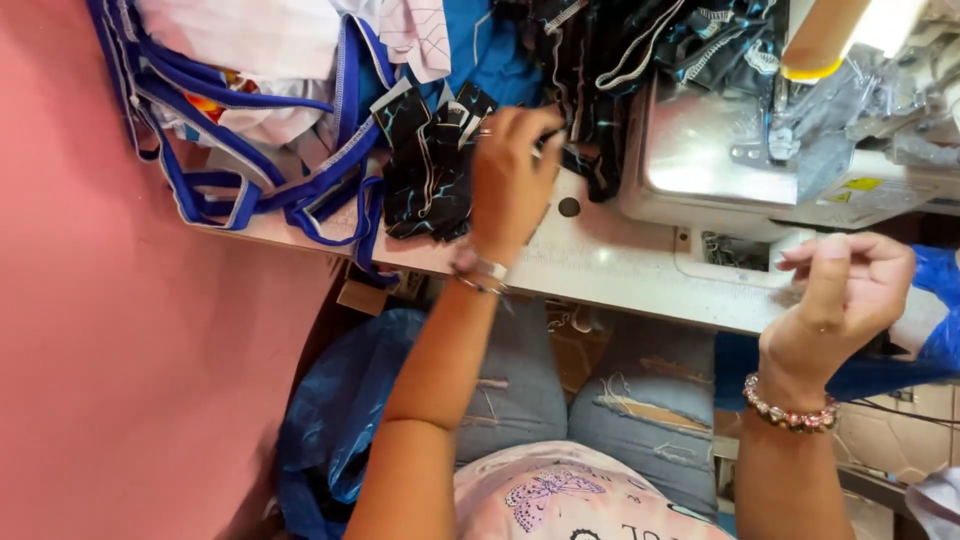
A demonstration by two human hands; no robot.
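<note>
My left hand [510, 180] reaches forward over the white table [600, 262], and its fingertips pinch a piece of black fabric with a light streaked pattern [430, 170] from a small stack there. My right hand [850, 290] hovers at the table's near edge, just in front of the grey sewing machine [720, 150]. Its fingers are curled with the thumb raised, and I cannot make out anything in them. A beaded bracelet circles my right wrist and a metal one my left.
A heap of white pieces with blue trim [250, 100] covers the table's far left. More black fabric [620, 50] lies behind the machine, beside a yellow thread cone [820, 40]. A blue plastic bag [330, 420] sits by my knees. Blue cloth [935, 300] hangs at the right.
</note>
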